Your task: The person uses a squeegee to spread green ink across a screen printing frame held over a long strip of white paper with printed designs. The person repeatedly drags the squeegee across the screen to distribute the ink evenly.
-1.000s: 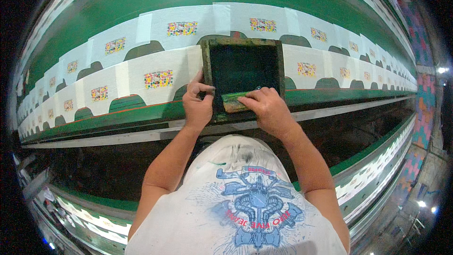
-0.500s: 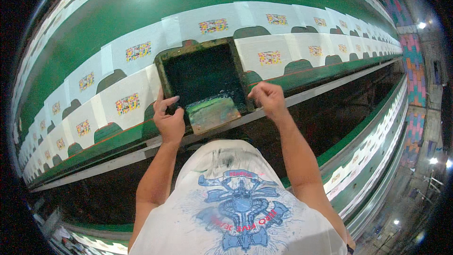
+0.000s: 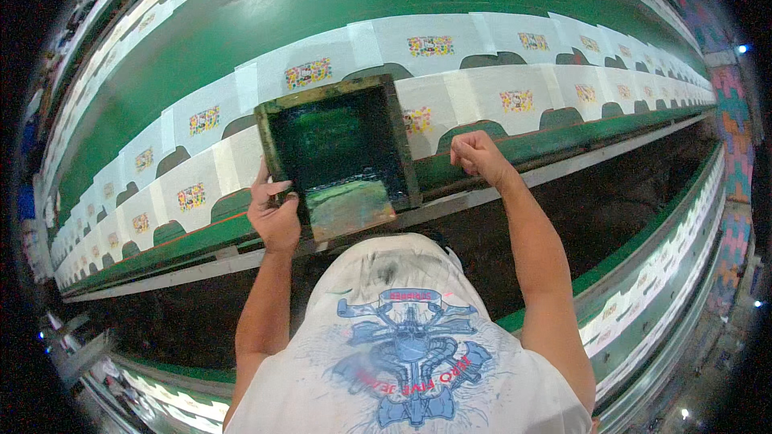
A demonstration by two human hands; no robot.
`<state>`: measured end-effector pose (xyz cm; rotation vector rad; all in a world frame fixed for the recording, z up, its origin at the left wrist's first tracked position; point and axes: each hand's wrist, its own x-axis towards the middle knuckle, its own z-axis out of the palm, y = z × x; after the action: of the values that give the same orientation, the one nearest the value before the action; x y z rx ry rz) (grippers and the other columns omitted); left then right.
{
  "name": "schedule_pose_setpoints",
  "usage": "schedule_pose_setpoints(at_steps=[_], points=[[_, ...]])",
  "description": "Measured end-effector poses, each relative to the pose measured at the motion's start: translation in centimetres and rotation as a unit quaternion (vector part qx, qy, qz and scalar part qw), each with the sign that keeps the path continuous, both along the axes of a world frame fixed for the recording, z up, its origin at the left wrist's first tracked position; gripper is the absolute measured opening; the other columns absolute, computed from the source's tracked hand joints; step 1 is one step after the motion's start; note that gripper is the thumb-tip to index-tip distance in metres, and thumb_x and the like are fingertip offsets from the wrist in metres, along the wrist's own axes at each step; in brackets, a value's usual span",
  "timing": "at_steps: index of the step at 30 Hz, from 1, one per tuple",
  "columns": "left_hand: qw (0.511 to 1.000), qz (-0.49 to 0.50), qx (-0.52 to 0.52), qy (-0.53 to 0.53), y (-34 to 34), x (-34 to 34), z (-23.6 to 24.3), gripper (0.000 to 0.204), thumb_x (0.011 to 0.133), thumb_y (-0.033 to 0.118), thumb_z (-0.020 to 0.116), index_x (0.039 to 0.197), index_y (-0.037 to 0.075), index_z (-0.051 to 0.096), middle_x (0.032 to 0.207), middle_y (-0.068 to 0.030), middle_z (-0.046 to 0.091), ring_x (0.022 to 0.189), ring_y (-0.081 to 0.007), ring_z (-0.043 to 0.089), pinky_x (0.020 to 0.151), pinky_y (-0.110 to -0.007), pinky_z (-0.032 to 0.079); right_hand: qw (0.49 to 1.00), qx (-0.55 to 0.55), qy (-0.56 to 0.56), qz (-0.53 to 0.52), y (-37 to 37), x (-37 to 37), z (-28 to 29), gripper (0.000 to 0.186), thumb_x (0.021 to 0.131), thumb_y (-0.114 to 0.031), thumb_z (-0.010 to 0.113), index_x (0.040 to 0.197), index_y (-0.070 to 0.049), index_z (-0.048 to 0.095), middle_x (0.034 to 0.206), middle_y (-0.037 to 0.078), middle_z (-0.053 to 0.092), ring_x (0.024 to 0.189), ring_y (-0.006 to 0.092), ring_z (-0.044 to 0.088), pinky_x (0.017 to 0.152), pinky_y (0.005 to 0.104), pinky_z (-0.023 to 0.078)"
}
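Note:
A dark-framed printing screen (image 3: 404, 133) stands over the near row of white fabric pieces (image 3: 555, 84) on the green table. Its mesh looks dark green to black. A flat squeegee-like board (image 3: 351, 207), smeared green and tan, leans inside the near end of the screen and overhangs its near edge. My left hand (image 3: 275, 213) grips the screen's left side, thumb on the near side and fingers by the outer edge. Apart from the screen, my right hand (image 3: 481, 157) hovers off to its right, fingers curled in, with nothing visible in it.
The long green table (image 3: 265, 28) carries two rows of overlapping white pieces, each with a small multicoloured print. A pale rail (image 3: 181, 276) runs along its near edge. A dark gap separates it from another green table (image 3: 643, 273) with white pieces at the right.
The screen has shifted left along the row and looks tilted, with my left hand still on it. My right hand has come away from the screen's right side.

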<state>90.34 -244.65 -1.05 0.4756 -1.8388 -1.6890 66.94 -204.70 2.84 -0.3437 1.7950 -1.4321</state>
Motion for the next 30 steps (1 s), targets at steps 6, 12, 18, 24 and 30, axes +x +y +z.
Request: schedule_pose_setpoints(at_steps=[6,12,18,24,30], points=[[1.0,0.014,0.007,-0.002,8.4,-4.4,-1.1,0.031,0.079,-0.018,0.071,0.102,0.001,0.078,0.169,-0.0273,0.057,0.155,-0.0337,0.056,0.126,-0.042,0.041,0.997,-0.053,-0.013,-0.052,6.6,-2.8,-1.9,0.048,0.114,-0.045,0.065,0.086,-0.007,0.073,0.063,-0.007,0.049,0.056,0.0055,0.043,0.053,0.0273,0.031],[0.994,-0.002,0.106,0.007,11.8,-6.6,-2.2,0.031,0.078,-0.016,0.073,0.1,0.004,0.08,0.173,-0.0294,0.051,0.162,-0.0357,0.05,0.129,-0.043,0.037,0.966,0.042,0.155,-0.2,11.4,-2.2,-0.1,0.028,0.115,-0.024,0.067,0.099,-0.004,0.077,0.071,-0.002,0.059,0.062,0.0079,0.052,0.058,0.0297,0.042],[0.99,-0.017,0.142,0.015,12.9,-7.5,-0.7,0.03,0.078,-0.019,0.072,0.098,0.003,0.078,0.174,-0.0292,0.05,0.161,-0.0352,0.05,0.13,-0.045,0.037,0.925,0.084,0.33,-0.169,10.6,1.0,1.5,0.008,0.102,0.001,0.076,0.11,-0.002,0.078,0.088,0.007,0.074,0.082,0.0178,0.071,0.078,0.0338,0.057],[0.986,-0.031,0.159,0.048,12.9,-7.4,-1.7,0.025,0.08,-0.018,0.073,0.095,0.003,0.076,0.174,-0.0292,0.051,0.161,-0.0349,0.051,0.129,-0.045,0.038,0.887,0.021,0.459,-0.049,6.1,4.7,4.6,0.025,0.09,0.009,0.076,0.111,-0.005,0.078,0.114,0.015,0.078,0.109,0.0359,0.076,0.095,0.0457,0.062],[0.999,-0.01,0.036,-0.022,13.0,-7.5,-1.5,0.022,0.078,-0.015,0.076,0.09,0.004,0.073,0.172,-0.031,0.052,0.161,-0.0341,0.05,0.13,-0.044,0.039,0.849,0.042,0.517,0.1,2.4,7.4,6.6,0.033,0.083,-0.012,0.093,0.113,-0.01,0.078,0.12,0.012,0.076,0.114,0.0356,0.073,0.097,0.0495,0.06]])
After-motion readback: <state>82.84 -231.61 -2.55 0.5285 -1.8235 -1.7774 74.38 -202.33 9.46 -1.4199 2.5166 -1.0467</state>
